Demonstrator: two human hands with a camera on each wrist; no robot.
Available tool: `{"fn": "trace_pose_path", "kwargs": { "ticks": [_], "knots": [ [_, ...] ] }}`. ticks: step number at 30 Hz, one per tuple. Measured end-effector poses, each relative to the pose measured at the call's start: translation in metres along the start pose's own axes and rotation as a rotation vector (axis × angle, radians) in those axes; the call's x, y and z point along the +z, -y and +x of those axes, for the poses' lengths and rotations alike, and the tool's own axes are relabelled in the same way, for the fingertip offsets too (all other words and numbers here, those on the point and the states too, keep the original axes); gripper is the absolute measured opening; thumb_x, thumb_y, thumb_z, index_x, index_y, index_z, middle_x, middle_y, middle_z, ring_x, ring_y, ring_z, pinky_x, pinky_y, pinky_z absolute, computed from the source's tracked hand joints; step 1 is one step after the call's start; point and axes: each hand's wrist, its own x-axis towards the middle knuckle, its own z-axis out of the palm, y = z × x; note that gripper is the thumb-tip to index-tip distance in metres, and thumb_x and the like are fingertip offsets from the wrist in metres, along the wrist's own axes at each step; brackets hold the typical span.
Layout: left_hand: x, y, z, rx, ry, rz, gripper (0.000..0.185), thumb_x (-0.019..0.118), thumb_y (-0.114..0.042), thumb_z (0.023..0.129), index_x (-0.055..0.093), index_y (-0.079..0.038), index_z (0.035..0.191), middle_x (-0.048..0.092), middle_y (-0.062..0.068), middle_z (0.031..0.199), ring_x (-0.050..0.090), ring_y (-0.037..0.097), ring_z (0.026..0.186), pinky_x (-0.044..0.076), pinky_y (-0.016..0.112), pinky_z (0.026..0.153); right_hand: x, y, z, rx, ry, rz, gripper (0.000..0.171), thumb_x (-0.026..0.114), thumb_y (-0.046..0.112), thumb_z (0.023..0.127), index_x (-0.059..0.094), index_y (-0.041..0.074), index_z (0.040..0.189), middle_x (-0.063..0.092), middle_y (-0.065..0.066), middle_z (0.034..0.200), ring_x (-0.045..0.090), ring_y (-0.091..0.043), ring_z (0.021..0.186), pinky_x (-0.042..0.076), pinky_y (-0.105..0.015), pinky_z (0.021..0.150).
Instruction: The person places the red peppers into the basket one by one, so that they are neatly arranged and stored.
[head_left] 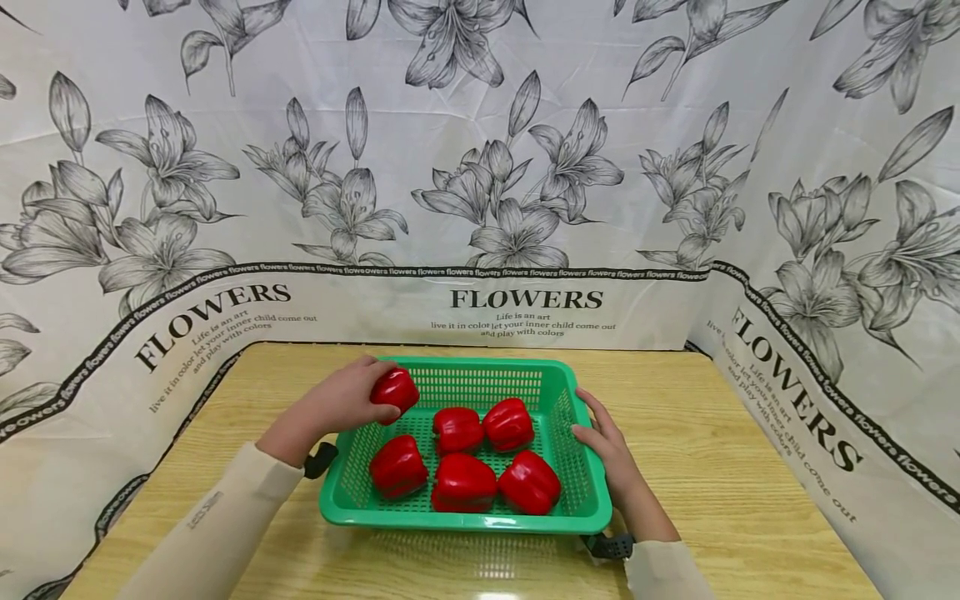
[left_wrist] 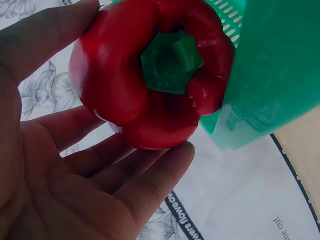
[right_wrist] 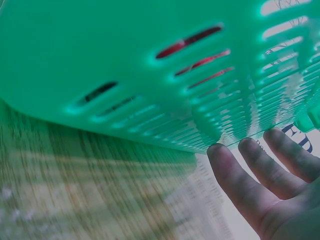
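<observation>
A green slotted plastic basket (head_left: 577,508) stands on the wooden table and holds several red bell peppers (head_left: 463,482). My left hand (head_left: 341,398) grips one more red pepper (head_left: 395,390) above the basket's left rim. In the left wrist view that pepper (left_wrist: 150,75) fills the frame, green stem toward the camera, with my fingers (left_wrist: 150,180) curled under it. My right hand (head_left: 603,443) lies with straight fingers against the basket's right wall (right_wrist: 125,70); its fingertips (right_wrist: 222,157) touch the slotted side.
A white cloth printed with grey lilies and the word FLOWERS (head_left: 525,298) walls the table at the back and on both sides. Bare wooden tabletop (head_left: 720,450) shows around the basket.
</observation>
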Motion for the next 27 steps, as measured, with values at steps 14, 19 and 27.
{"fn": "trace_pose_path", "kwargs": {
  "ticks": [14, 19, 27],
  "knots": [
    [0.012, -0.002, 0.018, 0.022, 0.075, 0.069, 0.057, 0.075, -0.028, 0.079, 0.057, -0.007, 0.129, 0.06, 0.009, 0.115, 0.057, 0.02, 0.091, 0.052, 0.033, 0.07, 0.0, 0.0, 0.0, -0.004, 0.009, 0.008, 0.06, 0.044, 0.022, 0.102, 0.016, 0.024, 0.155, 0.032, -0.024, 0.15, 0.06, -0.035, 0.113, 0.056, -0.05, 0.084],
    [0.013, -0.003, 0.025, 0.044, 0.127, 0.101, 0.051, 0.076, -0.025, 0.077, 0.06, -0.006, 0.122, 0.061, 0.006, 0.109, 0.055, 0.018, 0.086, 0.05, 0.031, 0.069, 0.0, 0.0, 0.0, -0.004, 0.001, 0.003, 0.059, 0.044, 0.022, 0.102, 0.017, 0.024, 0.155, 0.033, -0.024, 0.149, 0.06, -0.035, 0.113, 0.056, -0.049, 0.083],
    [0.015, -0.005, 0.039, 0.054, 0.238, 0.125, 0.042, 0.076, -0.019, 0.077, 0.062, -0.006, 0.114, 0.063, 0.0, 0.093, 0.055, 0.016, 0.081, 0.049, 0.031, 0.069, 0.0, 0.0, 0.0, -0.009, 0.004, -0.001, 0.06, 0.044, 0.022, 0.102, 0.017, 0.023, 0.155, 0.032, -0.024, 0.15, 0.059, -0.037, 0.114, 0.056, -0.05, 0.084]
  ]
}}
